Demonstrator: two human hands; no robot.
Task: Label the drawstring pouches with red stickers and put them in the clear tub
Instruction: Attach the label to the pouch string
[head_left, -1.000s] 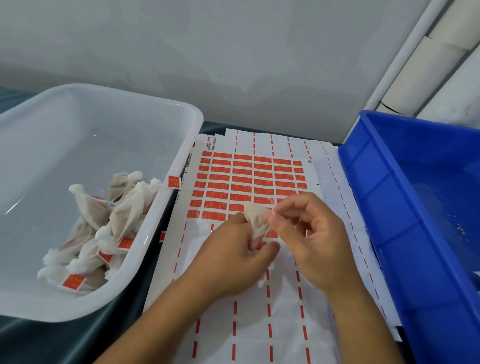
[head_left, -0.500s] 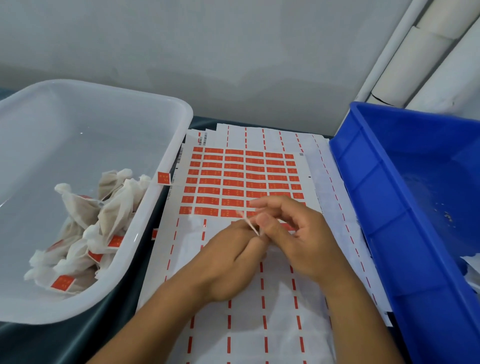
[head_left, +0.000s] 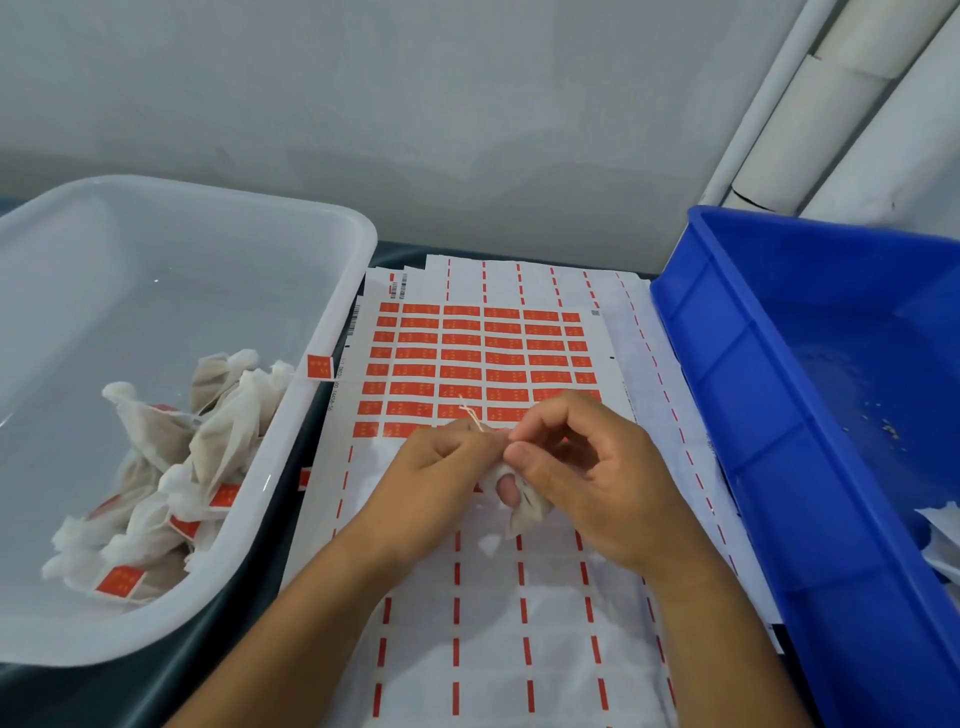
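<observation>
Head view, item by item.

Left hand (head_left: 441, 462): we are curling its fingers round the neck of a small pouch (head_left: 522, 512) and pinching it just beside the other hand.

Right hand (head_left: 582, 473): we are pinching the same pouch from the other side, thumb pressing on the fabric, with the pouch body hanging below the thumb. A thin string (head_left: 474, 415) is sticking up between the two hands. We are judging this as drawing or tying the string; whether this pouch is carrying a sticker yet we cannot tell, since the fingers are covering most of it.

Sticker sheet (head_left: 483, 358): it is lying flat under both hands. Many rows of red stickers are remaining at the far end, while the near part is showing only bare backing with red dashes, so a good share is looking used.

Clear tub (head_left: 343, 291): it is sitting to the left, just beside the sheet. We are counting a heap of finished pouches (head_left: 171, 467) in its near right corner, several showing red labels. A loose sticker (head_left: 319, 366) is clinging to the tub's rim.

Blue bin (head_left: 727, 415): it is standing to the right, holding only scraps as far as we are seeing.

Outstanding, in our judgement: finishing the pouch in hand and dropping it in the tub; how many more pouches are waiting is not showing.
</observation>
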